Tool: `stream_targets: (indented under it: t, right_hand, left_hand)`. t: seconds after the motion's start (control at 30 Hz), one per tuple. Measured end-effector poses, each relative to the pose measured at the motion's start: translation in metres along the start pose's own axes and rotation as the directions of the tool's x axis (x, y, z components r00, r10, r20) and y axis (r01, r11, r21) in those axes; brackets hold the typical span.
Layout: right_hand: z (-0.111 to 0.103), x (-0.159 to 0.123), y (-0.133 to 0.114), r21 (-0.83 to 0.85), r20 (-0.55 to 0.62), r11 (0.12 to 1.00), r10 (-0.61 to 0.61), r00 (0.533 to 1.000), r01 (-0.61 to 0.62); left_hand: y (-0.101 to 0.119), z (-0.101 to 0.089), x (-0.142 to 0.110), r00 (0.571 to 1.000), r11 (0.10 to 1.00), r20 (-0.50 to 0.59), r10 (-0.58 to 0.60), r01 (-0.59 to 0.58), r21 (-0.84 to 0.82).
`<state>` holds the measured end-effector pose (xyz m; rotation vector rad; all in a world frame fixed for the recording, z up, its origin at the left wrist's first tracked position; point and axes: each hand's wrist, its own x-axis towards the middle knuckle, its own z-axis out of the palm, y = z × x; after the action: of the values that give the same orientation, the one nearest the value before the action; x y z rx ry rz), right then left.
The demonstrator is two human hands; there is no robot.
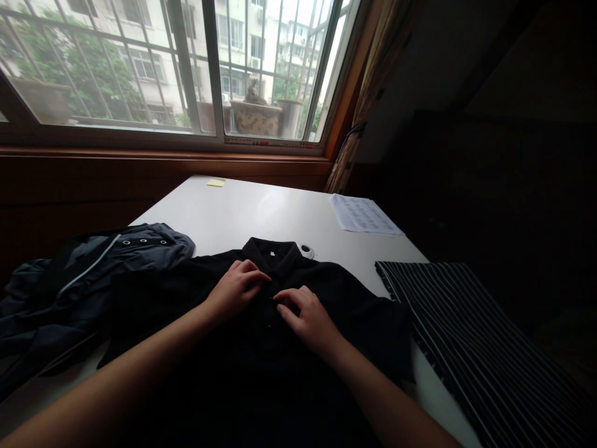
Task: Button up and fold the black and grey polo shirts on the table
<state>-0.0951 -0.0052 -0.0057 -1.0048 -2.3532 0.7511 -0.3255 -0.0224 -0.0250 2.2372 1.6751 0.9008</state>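
A black short-sleeved polo shirt [373, 317] lies spread out, its collar [284, 255] toward the window. My left hand [239, 287] is at the front placket just below the collar, fingers bent and closed on the cloth. Opposite it, my right hand [305, 314] has its thumb and index fingertip nearly together at the placket edge, beside a small button. Another button [269, 325] shows a little lower. Dark cloth makes the exact grip at the fingertips hard to see.
Crumpled dark blue clothing [153, 249] lies left on the white table [261, 208]. Striped black fabric [448, 311] is at the right. Printed papers [364, 214], a yellow note [216, 183] and a small white round object [306, 251] also rest there. Beyond is a barred window [200, 68].
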Motion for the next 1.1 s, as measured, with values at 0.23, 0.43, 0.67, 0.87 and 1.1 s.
stream_targets:
  t: [0.23, 0.43, 0.67, 0.87, 1.1]
  right_hand:
    - [0.0032, -0.0015, 0.0016, -0.107, 0.001, 0.993, -0.044, 0.999, 0.044]
    - [0.0050, -0.0020, 0.0016, -0.168, -0.003, 0.984, -0.054, 0.999, 0.053]
    - [0.0037, -0.0036, 0.0038, -0.257, 0.028, 0.954, -0.151, 0.988, 0.153]
    - [0.0003, -0.0057, 0.0038, -0.389, 0.103, 0.888, -0.222, 0.970, 0.245]
    - [-0.0021, -0.0089, -0.0042, -0.494, 0.157, 0.824, -0.230, 0.961, 0.278]
  left_hand:
    - [0.0097, -0.0072, -0.0012, 0.999, 1.000, 0.047, 0.003, -0.004, 0.017]
    - [0.0103, -0.0073, -0.0015, 0.999, 1.000, 0.054, -0.001, 0.000, 0.025]
    - [0.0079, -0.0050, -0.0017, 0.999, 1.000, 0.043, -0.010, 0.008, 0.030]
    - [0.0075, -0.0041, -0.0018, 0.999, 0.999, 0.039, -0.013, 0.011, 0.034]
    - [0.0082, -0.0033, -0.0017, 1.000, 0.999, 0.027, -0.006, 0.004, 0.052]
